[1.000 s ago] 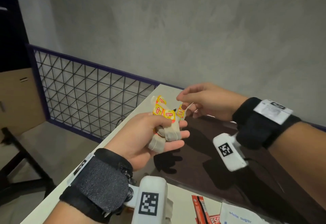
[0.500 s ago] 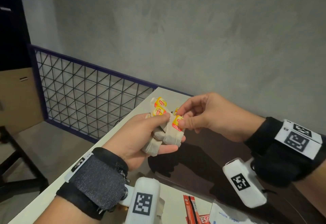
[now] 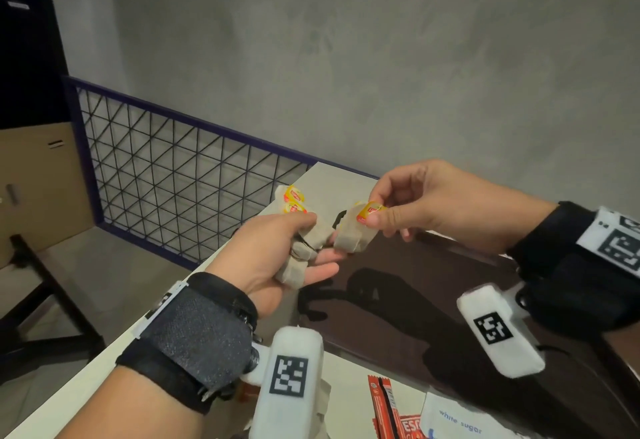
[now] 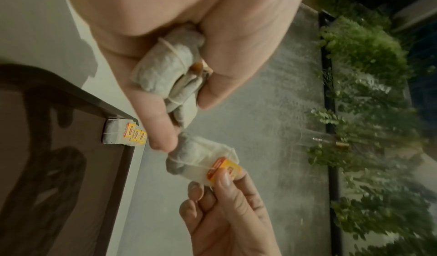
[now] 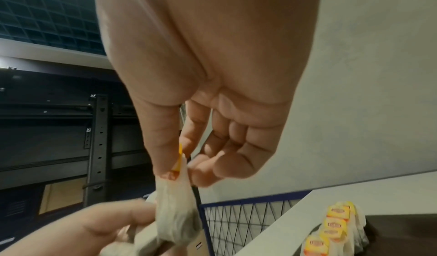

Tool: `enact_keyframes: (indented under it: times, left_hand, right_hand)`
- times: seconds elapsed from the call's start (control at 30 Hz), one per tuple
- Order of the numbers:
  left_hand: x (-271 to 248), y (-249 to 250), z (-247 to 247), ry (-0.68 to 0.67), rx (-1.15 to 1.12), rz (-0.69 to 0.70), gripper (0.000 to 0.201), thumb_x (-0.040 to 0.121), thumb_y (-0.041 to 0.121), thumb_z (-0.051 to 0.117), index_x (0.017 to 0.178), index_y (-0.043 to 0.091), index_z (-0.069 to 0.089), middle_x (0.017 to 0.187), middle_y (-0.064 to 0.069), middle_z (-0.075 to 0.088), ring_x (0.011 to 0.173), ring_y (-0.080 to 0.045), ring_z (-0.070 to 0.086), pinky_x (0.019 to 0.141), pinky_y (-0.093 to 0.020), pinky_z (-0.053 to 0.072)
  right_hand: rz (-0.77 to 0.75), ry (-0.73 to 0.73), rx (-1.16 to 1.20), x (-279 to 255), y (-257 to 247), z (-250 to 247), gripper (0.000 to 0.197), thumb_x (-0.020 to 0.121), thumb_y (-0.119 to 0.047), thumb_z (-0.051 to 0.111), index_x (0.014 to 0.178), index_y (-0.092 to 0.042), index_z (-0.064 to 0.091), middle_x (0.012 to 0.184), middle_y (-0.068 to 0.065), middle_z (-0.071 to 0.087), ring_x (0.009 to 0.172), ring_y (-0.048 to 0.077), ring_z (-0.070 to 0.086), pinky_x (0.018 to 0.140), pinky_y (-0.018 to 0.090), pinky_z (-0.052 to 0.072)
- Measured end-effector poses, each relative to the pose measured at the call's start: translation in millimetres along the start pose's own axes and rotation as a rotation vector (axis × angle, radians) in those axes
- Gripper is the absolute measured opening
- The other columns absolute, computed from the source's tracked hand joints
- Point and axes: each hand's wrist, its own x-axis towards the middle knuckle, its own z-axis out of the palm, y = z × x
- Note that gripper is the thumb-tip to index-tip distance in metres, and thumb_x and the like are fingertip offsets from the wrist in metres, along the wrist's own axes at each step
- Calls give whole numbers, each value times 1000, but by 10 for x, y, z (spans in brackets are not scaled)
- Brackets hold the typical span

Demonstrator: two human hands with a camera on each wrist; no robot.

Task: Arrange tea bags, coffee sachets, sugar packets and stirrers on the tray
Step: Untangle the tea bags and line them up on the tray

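Centrally, above the near corner of the dark tray (image 3: pixel 433 300), both hands meet over a cluster of tea bags. Left hand (image 3: pixel 277 248): thumb and fingers curled round a bundle of tea bags (image 3: pixel 301 251), two yellow-and-red tags standing up beyond the thumb; the left wrist view shows the same bundle (image 4: pixel 167 69) squeezed between palm and thumb, strings wound about the bags. Right hand (image 3: pixel 429 210): thumb and forefinger pinching the yellow tag of a single tea bag (image 3: pixel 353 231), the other fingers loosely curled beneath. That bag hangs from the pinch, its lower end touching the fingertips of the left hand; in the left wrist view the single tea bag (image 4: pixel 201 159) lies just beyond the left forefinger, and in the right wrist view it (image 5: pixel 175 204) droops from the right hand (image 5: pixel 201 92) toward the blurred left hand (image 5: pixel 78 232).

Placed tea bags (image 5: pixel 335 230): a row with yellow tags standing against the far edge of the tray, seen also in the left wrist view at the tray corner (image 4: pixel 125 135). Near edge of the head view: red coffee sachets (image 3: pixel 384 407) and a white sugar packet (image 3: pixel 460 421) lying on the pale desk (image 3: pixel 104 369), beside the tray. Background: wire-mesh panel (image 3: pixel 173 189) with a purple frame beyond the desk, grey wall behind.
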Motion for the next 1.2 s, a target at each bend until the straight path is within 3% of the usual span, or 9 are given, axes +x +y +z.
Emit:
enact_keyframes:
  times: [0.1, 0.23, 0.37, 0.57, 0.7, 0.9, 1.03, 1.2]
  left_hand:
    - [51, 55, -67, 57, -101, 24, 29, 104, 16, 54, 127, -1, 56, 99, -21, 78, 76, -27, 79, 50, -31, 61]
    - [50, 109, -102, 84, -170, 49, 23, 103, 21, 57, 117, 4, 58, 95, -20, 78, 75, -29, 79, 53, -32, 63]
    - [32, 133, -112, 73, -205, 21, 23, 102, 28, 54, 109, 7, 59, 99, -25, 76, 91, -36, 77, 56, -36, 64]
    - [-34, 162, -88, 19, -285, 27, 34, 103, 32, 48, 116, 2, 58, 104, -29, 75, 92, -43, 76, 61, -40, 65]
    - [-31, 162, -88, -4, -320, 13, 39, 102, 31, 48, 123, 0, 58, 105, -29, 75, 92, -42, 76, 63, -41, 65]
    - [-53, 179, -70, -13, -401, 3, 30, 103, 28, 48, 112, 2, 59, 106, -31, 73, 96, -44, 75, 85, -51, 61]
    - [-73, 180, -43, -14, -409, 2, 29, 102, 28, 50, 116, 3, 56, 105, -32, 73, 89, -43, 76, 83, -51, 62]
    - [-114, 166, -17, -61, -365, -9, 31, 101, 23, 45, 118, 0, 56, 106, -31, 74, 91, -42, 76, 52, -36, 63]
  right_hand:
    - [98, 4, -105, 161, 30, -92, 19, 81, -17, 82, 88, -6, 69, 76, 14, 66, 67, 15, 60, 60, 26, 47]
    - [251, -27, -230, 471, 312, -11, 16, 84, -16, 82, 87, -12, 67, 82, 10, 70, 72, 16, 64, 60, 27, 46]
    - [344, -102, -268, 710, 582, 113, 12, 87, -13, 79, 84, -14, 67, 79, 6, 72, 75, 19, 68, 61, 27, 50]
    - [419, -110, -208, 929, 757, 184, 15, 89, -5, 75, 87, -10, 61, 87, 18, 75, 73, 24, 73, 62, 28, 57]
    - [445, -33, -114, 1004, 822, 205, 18, 87, 4, 72, 83, -8, 59, 84, 23, 71, 79, 31, 72, 73, 34, 61]
    - [480, 72, -75, 982, 793, 251, 14, 87, -5, 76, 84, -5, 62, 86, 21, 70, 77, 31, 72, 78, 39, 63]
    - [487, 138, -105, 902, 752, 274, 33, 81, -14, 85, 92, -7, 55, 90, 23, 66, 70, 30, 72, 62, 34, 63]
    - [491, 61, -170, 874, 812, 382, 72, 64, -14, 93, 118, -14, 46, 104, 20, 70, 69, 25, 71, 67, 39, 64]
